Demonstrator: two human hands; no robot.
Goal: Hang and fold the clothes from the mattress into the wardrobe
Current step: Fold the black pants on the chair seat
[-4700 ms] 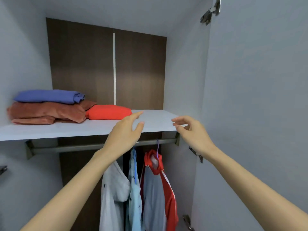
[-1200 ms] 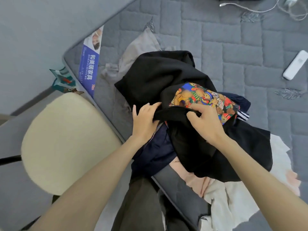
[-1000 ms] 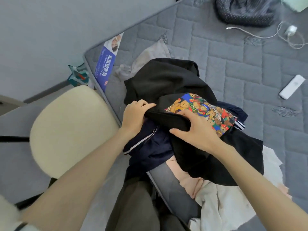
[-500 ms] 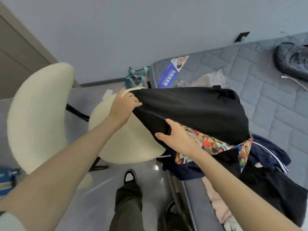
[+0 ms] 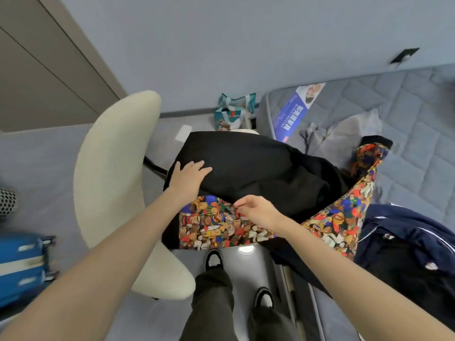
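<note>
- The black garment [image 5: 256,168] with the colourful cartoon-print lining [image 5: 216,223] is spread over the seat of the cream chair [image 5: 110,173], and trails off to the right onto the edge of the grey quilted mattress [image 5: 416,134].
- The left hand [image 5: 188,179] lies flat on the black cloth near its left edge, palm down, fingers spread and pointing up and to the right. It presses, it does not grip.
- The right hand [image 5: 257,212] sits nearer the camera, right at the seam where black cloth meets printed lining. Thumb and fingertips are drawn together there, pinching the edge of the garment.
- So the garment lies under both hands, the bulk of the black cloth beyond and to the right of them, the printed panel just below the right hand's knuckles.
- A second strip of the same print runs up the right side toward the mattress, ending in a crumpled tip.
- To the right of that, a dark navy garment [image 5: 403,232] with white piping lies on the mattress corner.
- A pale grey garment [image 5: 344,134] lies flat on the mattress, beyond the black one.
- Further back, a teal and white bag [image 5: 234,112] stands on the floor against the wall, beside the mattress end with its blue label [image 5: 295,112].
- At the far left edge, a blue suitcase [image 5: 22,264], blurred.
- Below, the person's dark trousers and black-and-white shoes [image 5: 214,259] on the grey floor.
</note>
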